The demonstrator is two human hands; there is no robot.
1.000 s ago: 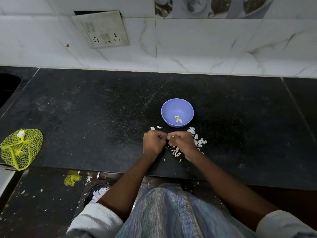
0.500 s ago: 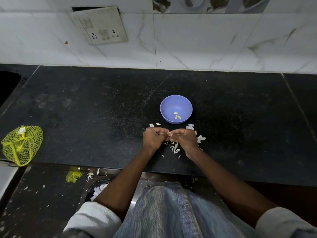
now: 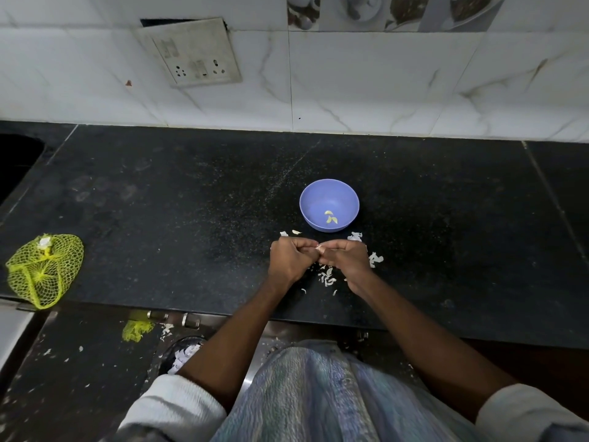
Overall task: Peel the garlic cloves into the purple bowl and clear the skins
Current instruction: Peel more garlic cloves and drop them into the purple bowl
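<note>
Garlic clove [image 3: 318,247]: a small pale piece sat pinched between the two hands, just below the bowl at the centre of the frame; too small to tell how much skin was on it.
Left hand [image 3: 290,260]: fingers were curled tight, fingertips gripping the clove where the hands met.
Right hand [image 3: 345,259]: fingers were curled in too, thumb and fingertips nipping the same clove from the other side.
Purple bowl [image 3: 329,189]: stood upright on the black counter [image 3: 159,202], just above the hands, with a few peeled cloves [image 3: 330,217] lying in its bottom.
Skins [image 3: 328,277]: white flakes lay scattered on the counter under and around both hands, some just beside the bowl's base.
Yellow net bag [image 3: 43,269]: lay at the left edge of the frame, at the counter's front edge, well apart from the bowl.
Socket plate [image 3: 191,52]: hung tilted on the tiled wall, upper left.
</note>
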